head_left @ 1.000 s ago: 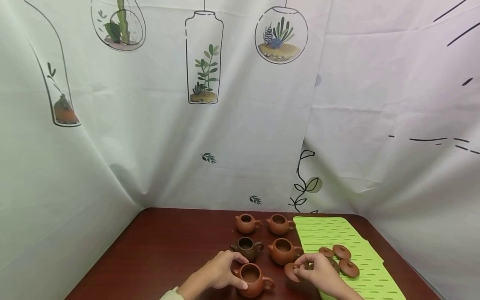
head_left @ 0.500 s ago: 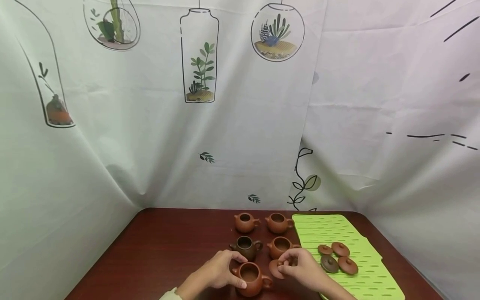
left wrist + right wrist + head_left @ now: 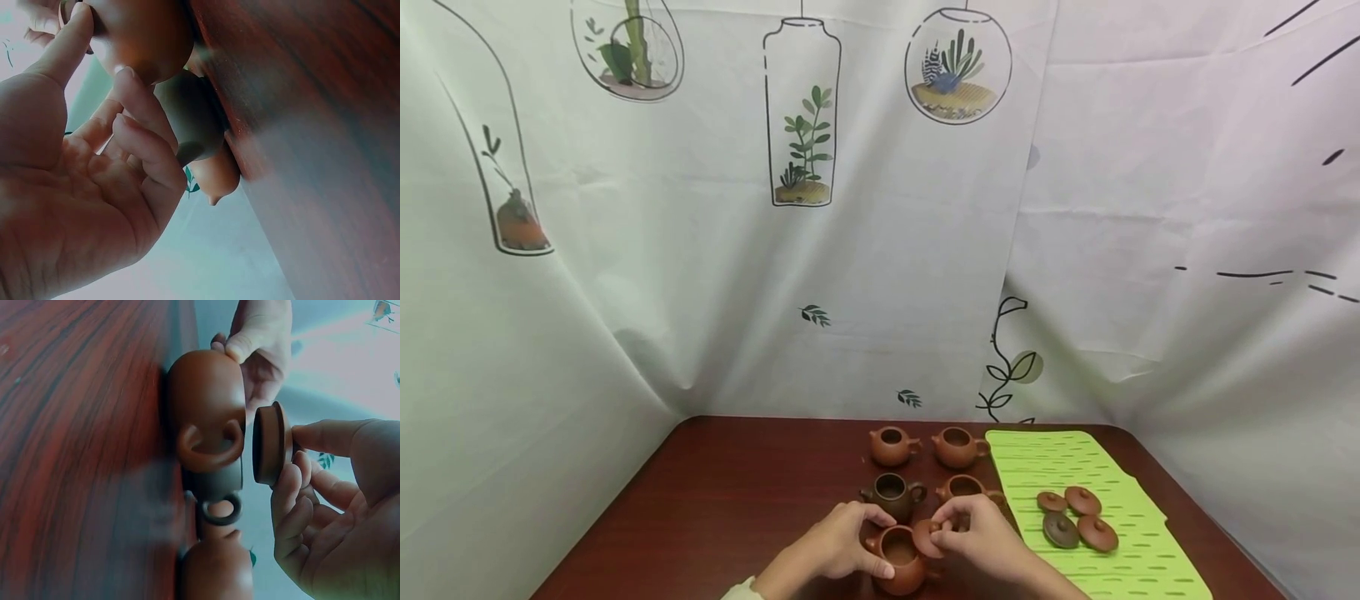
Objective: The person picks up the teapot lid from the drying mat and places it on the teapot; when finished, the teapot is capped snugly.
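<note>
An open brown clay teapot (image 3: pixel 904 581) stands nearest me on the table. My left hand (image 3: pixel 842 542) holds its body at the spout side, thumb on the near side and fingers on the far side. In my right hand (image 3: pixel 983 540), thumb and fingers pinch a brown teapot lid (image 3: pixel 927 543) by its knob. The lid is tilted beside the teapot's mouth, overlapping the handle side in the head view. In the right wrist view, a gap shows between the lid's underside (image 3: pixel 267 447) and the teapot's rim. My right hand partly covers another lidless teapot (image 3: pixel 958 487) behind it.
A dark brown teapot (image 3: pixel 891 497) stands just behind the held one. Two more lidless teapots, one at left (image 3: pixel 891 450) and one at right (image 3: pixel 957 450), stand farther back. On the right, a green mat (image 3: pixel 1138 546) bears several lids, including a dark one (image 3: pixel 1060 530).
My right hand has carried the lid leftward from beside the green mat to the near teapot's mouth. My left hand keeps its hold on the teapot.
</note>
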Tool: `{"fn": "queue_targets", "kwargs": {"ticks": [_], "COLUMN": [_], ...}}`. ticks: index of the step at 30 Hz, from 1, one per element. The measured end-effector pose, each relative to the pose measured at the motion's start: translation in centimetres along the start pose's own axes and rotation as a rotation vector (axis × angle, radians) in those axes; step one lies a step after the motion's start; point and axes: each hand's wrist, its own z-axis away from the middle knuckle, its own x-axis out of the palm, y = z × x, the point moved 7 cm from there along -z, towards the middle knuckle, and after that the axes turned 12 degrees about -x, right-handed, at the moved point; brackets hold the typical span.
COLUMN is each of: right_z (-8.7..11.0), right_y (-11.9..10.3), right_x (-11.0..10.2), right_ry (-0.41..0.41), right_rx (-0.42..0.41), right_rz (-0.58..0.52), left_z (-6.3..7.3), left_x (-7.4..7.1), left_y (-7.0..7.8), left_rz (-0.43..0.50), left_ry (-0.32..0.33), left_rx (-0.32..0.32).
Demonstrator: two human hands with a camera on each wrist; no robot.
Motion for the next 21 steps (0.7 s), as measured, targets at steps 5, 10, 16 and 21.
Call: {"fn": "queue_targets", "kwargs": {"ticks": [5,10,16,21], "right_z": [-0.5,-1.0,-1.4,-1.8], "right_y": [-0.3,-0.6,-0.7,-0.7], "right_x": [0.8,1.4,2.0,2.5], "right_ry": [-0.028,-0.040,-0.043,-0.045], "right_rx": [-0.013,-0.024,-0.043,-0.053], "right_rz": [0.004,0.006,-0.015,-0.048], "left_z": [0.0,0.0,-0.2,-0.4], "left_x": [0.0,0.1,0.2,0.2], "left_y": [0.0,-0.1,-0.2,-0.3], "left_rz": [-0.001,0.005,0.011,0.010], "left_ry": [-0.004,-0.016,-0.029,-0.024], "left_rx": [-0.009,-0.025,-0.013,0.012]}}
